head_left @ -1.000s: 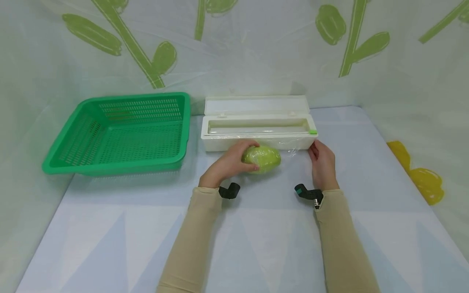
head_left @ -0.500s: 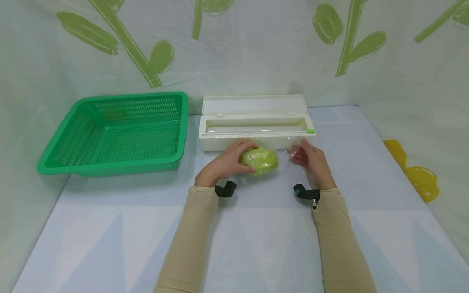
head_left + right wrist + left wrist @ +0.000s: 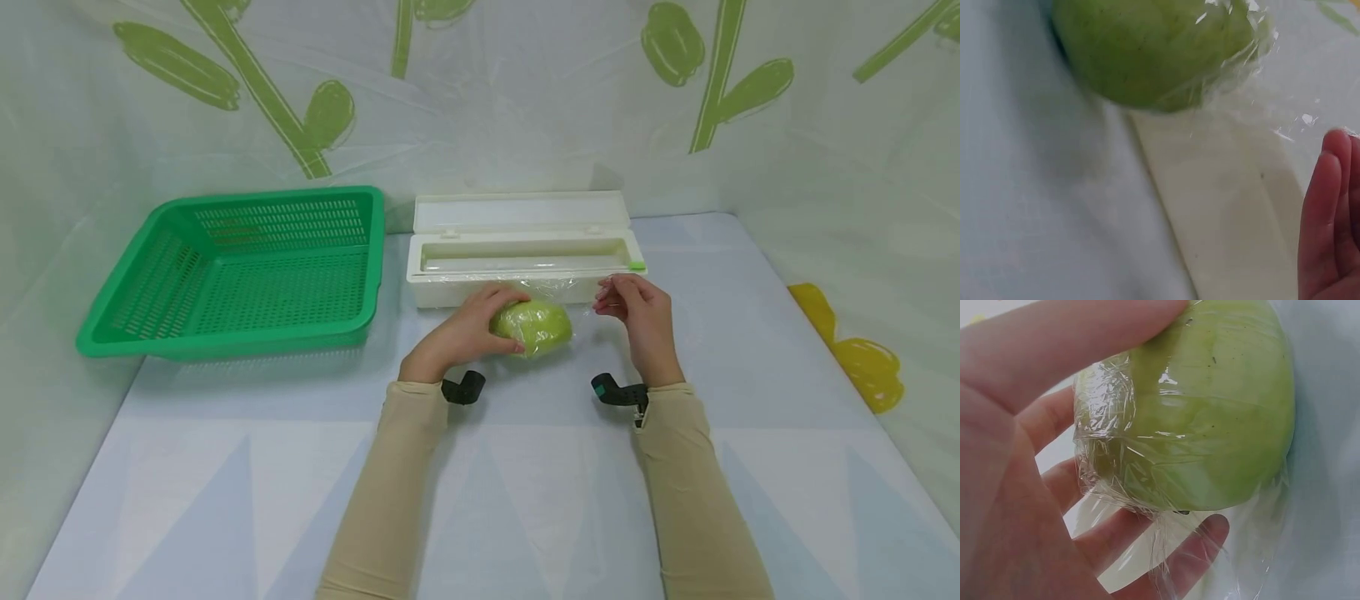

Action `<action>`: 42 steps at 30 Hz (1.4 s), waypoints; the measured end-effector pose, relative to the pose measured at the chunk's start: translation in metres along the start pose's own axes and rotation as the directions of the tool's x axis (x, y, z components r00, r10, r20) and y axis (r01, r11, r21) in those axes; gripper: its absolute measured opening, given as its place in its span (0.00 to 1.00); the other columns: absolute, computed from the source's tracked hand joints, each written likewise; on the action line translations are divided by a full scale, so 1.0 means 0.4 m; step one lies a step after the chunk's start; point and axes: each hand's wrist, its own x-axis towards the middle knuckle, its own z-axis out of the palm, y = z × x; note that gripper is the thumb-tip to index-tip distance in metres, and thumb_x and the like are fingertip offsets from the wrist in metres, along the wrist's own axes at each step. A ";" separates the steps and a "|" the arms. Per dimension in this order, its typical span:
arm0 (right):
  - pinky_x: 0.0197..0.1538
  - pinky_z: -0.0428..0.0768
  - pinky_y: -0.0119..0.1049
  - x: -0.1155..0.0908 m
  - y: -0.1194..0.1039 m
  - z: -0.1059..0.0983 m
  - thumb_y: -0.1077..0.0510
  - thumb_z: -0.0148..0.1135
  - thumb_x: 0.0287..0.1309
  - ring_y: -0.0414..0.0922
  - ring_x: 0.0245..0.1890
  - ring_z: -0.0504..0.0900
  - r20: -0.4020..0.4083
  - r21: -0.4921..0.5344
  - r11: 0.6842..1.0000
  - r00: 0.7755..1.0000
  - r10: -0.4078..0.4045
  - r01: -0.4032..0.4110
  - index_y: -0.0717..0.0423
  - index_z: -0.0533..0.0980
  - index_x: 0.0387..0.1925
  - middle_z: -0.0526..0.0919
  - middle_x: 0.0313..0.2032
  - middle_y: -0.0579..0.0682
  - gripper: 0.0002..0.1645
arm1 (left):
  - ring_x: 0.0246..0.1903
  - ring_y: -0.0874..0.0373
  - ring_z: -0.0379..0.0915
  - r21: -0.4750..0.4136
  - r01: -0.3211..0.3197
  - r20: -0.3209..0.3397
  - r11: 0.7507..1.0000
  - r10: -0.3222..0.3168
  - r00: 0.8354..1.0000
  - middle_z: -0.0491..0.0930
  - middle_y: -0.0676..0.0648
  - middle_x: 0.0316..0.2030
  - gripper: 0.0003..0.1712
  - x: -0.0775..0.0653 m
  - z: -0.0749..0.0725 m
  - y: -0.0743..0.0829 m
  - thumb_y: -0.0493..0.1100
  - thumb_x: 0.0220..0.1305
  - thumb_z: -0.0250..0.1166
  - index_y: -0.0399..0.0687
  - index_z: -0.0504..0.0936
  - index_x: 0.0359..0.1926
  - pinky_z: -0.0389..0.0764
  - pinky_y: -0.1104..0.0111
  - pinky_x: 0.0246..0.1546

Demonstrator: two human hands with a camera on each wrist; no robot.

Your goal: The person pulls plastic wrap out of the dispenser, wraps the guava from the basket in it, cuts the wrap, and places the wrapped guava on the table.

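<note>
A smooth, light green fruit (image 3: 537,327), its exact kind unclear, rests on the table with clear plastic wrap (image 3: 1110,400) around it. My left hand (image 3: 474,329) grips its left end, thumb in front and fingers behind, as the left wrist view shows. Off to the right, my right hand (image 3: 639,315) has thumb and fingertips together at the film's edge and seems to pinch it. In the right wrist view only some fingers (image 3: 1319,219) show, beside glints of film. Behind the fruit stands a white wrap dispenser (image 3: 517,292), lid raised, a film roll (image 3: 517,264) inside.
A green plastic basket (image 3: 225,340) stands at the left, close to the dispenser. A small bright green piece (image 3: 637,266) sits at the dispenser's right end. Behind the table hangs a leaf-patterned sheet (image 3: 510,108).
My right hand has left the dispenser's lower right corner, moved left and upward, and brought its spread fingers together by the film. My left hand keeps holding the fruit in about the same place.
</note>
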 end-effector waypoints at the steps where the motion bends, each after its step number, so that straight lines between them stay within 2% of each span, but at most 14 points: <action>1: 0.39 0.78 0.34 -0.002 -0.010 0.006 0.50 0.53 0.60 0.49 0.33 0.77 0.003 -0.008 1.000 1.000 -0.007 0.007 0.69 0.74 0.39 0.77 0.33 0.58 0.22 | 0.55 0.60 0.53 0.004 0.001 0.000 1.000 -0.001 1.000 0.59 0.56 0.56 0.38 0.000 0.000 0.000 0.52 0.44 0.71 0.62 0.66 0.58 0.62 0.64 0.52; 5: 0.43 0.76 0.36 -0.002 -0.015 0.016 0.50 0.53 0.60 0.49 0.40 0.76 0.047 -0.064 0.998 0.999 -0.015 0.018 0.66 0.74 0.41 0.76 0.40 0.58 0.21 | 0.55 0.61 0.54 0.016 0.000 -0.006 1.000 0.000 1.000 0.60 0.56 0.56 0.39 0.000 0.001 0.001 0.51 0.43 0.71 0.61 0.66 0.58 0.62 0.64 0.52; 8: 0.43 0.76 0.35 0.018 0.029 0.007 0.47 0.54 0.58 0.48 0.42 0.77 0.050 -0.105 0.993 0.998 -0.039 0.045 0.62 0.75 0.44 0.78 0.42 0.56 0.23 | 0.54 0.62 0.54 0.021 0.000 -0.013 1.000 0.000 1.000 0.60 0.56 0.55 0.39 0.000 0.002 0.002 0.51 0.43 0.71 0.61 0.66 0.58 0.62 0.65 0.52; 12: 0.39 0.77 0.33 0.037 0.073 0.006 0.47 0.56 0.56 0.48 0.39 0.80 0.053 -0.125 0.989 0.996 -0.075 0.081 0.58 0.78 0.41 0.81 0.39 0.54 0.20 | 0.55 0.62 0.54 0.011 0.004 -0.011 1.000 -0.004 1.000 0.60 0.56 0.56 0.39 0.001 0.001 0.003 0.51 0.44 0.71 0.61 0.66 0.59 0.61 0.65 0.53; 16: 0.40 0.77 0.36 0.006 0.013 0.052 0.46 0.56 0.57 0.46 0.38 0.80 0.124 -0.252 0.960 0.988 -0.095 0.124 0.56 0.80 0.39 0.82 0.37 0.53 0.19 | 0.56 0.61 0.53 -0.025 0.026 -0.003 0.999 -0.026 1.000 0.58 0.56 0.58 0.39 -0.001 -0.001 -0.002 0.52 0.45 0.70 0.62 0.65 0.60 0.61 0.65 0.54; 20: 0.41 0.76 0.35 -0.026 -0.050 0.089 0.47 0.57 0.56 0.41 0.38 0.78 0.204 -0.408 0.891 0.971 -0.124 0.200 0.53 0.81 0.37 0.82 0.36 0.47 0.16 | 0.57 0.61 0.53 -0.057 0.048 -0.008 0.997 -0.048 0.999 0.58 0.56 0.59 0.39 -0.001 -0.002 -0.009 0.53 0.47 0.69 0.63 0.64 0.61 0.60 0.64 0.55; 24: 0.43 0.74 0.32 -0.032 -0.059 0.090 0.52 0.60 0.54 0.38 0.40 0.76 0.318 -0.452 0.834 0.931 -0.180 0.316 0.52 0.82 0.34 0.81 0.36 0.44 0.10 | 0.58 0.62 0.53 -0.051 0.047 -0.016 0.998 -0.048 0.999 0.58 0.55 0.59 0.38 -0.001 -0.001 -0.013 0.54 0.48 0.67 0.63 0.64 0.61 0.60 0.65 0.55; 29: 0.44 0.72 0.31 -0.031 -0.054 0.082 0.56 0.62 0.52 0.37 0.41 0.75 0.474 -0.494 0.715 0.843 -0.255 0.495 0.51 0.82 0.31 0.80 0.36 0.41 0.05 | 0.58 0.61 0.52 -0.037 0.041 -0.012 0.998 -0.041 0.999 0.58 0.55 0.59 0.38 -0.001 0.002 -0.007 0.55 0.49 0.66 0.62 0.63 0.62 0.59 0.64 0.55; 31: 0.44 0.71 0.32 -0.029 -0.053 0.080 0.56 0.63 0.52 0.38 0.42 0.75 0.513 -0.495 0.686 0.817 -0.264 0.533 0.50 0.82 0.31 0.80 0.36 0.41 0.05 | 0.58 0.61 0.53 -0.034 0.037 -0.015 0.999 -0.037 0.999 0.58 0.55 0.59 0.38 0.000 0.002 -0.004 0.56 0.49 0.66 0.61 0.63 0.62 0.60 0.64 0.55; 32: 0.44 0.71 0.33 -0.028 -0.052 0.079 0.55 0.62 0.52 0.38 0.42 0.74 0.516 -0.491 0.688 0.814 -0.265 0.535 0.50 0.82 0.31 0.80 0.36 0.41 0.06 | 0.58 0.61 0.53 -0.033 0.034 -0.019 0.999 -0.035 0.999 0.58 0.56 0.59 0.38 0.000 0.003 -0.003 0.55 0.49 0.66 0.61 0.63 0.62 0.59 0.64 0.55; 34: 0.45 0.70 0.35 -0.027 -0.052 0.076 0.53 0.60 0.54 0.39 0.43 0.74 0.474 -0.475 0.734 0.844 -0.252 0.486 0.49 0.82 0.34 0.80 0.37 0.41 0.08 | 0.58 0.61 0.53 -0.030 0.032 -0.024 0.999 -0.033 0.999 0.58 0.55 0.59 0.38 0.001 0.003 -0.002 0.55 0.48 0.67 0.61 0.63 0.62 0.59 0.65 0.55; 37: 0.48 0.70 0.37 -0.022 -0.044 0.072 0.48 0.54 0.58 0.40 0.44 0.75 0.322 -0.423 0.844 0.925 -0.199 0.329 0.50 0.80 0.39 0.81 0.38 0.44 0.14 | 0.58 0.61 0.52 -0.034 0.039 -0.022 0.999 -0.039 0.999 0.58 0.56 0.59 0.38 0.002 0.003 -0.002 0.53 0.48 0.68 0.60 0.64 0.61 0.59 0.65 0.56; 39: 0.48 0.71 0.37 -0.017 -0.033 0.070 0.45 0.50 0.60 0.40 0.44 0.76 0.200 -0.392 0.898 0.972 -0.126 0.197 0.51 0.79 0.41 0.81 0.39 0.46 0.18 | 0.58 0.61 0.52 -0.031 0.041 -0.016 0.999 -0.042 0.999 0.58 0.55 0.59 0.38 0.002 0.003 -0.002 0.52 0.48 0.68 0.60 0.64 0.61 0.59 0.64 0.56; 42: 0.47 0.73 0.38 -0.007 -0.011 0.068 0.46 0.48 0.62 0.42 0.41 0.77 0.109 -0.389 0.920 0.994 0.000 0.043 0.56 0.79 0.41 0.81 0.38 0.50 0.21 | 0.57 0.60 0.52 -0.027 0.036 -0.006 0.999 -0.037 0.999 0.58 0.55 0.59 0.38 0.001 0.002 -0.002 0.50 0.48 0.69 0.60 0.64 0.61 0.60 0.64 0.55</action>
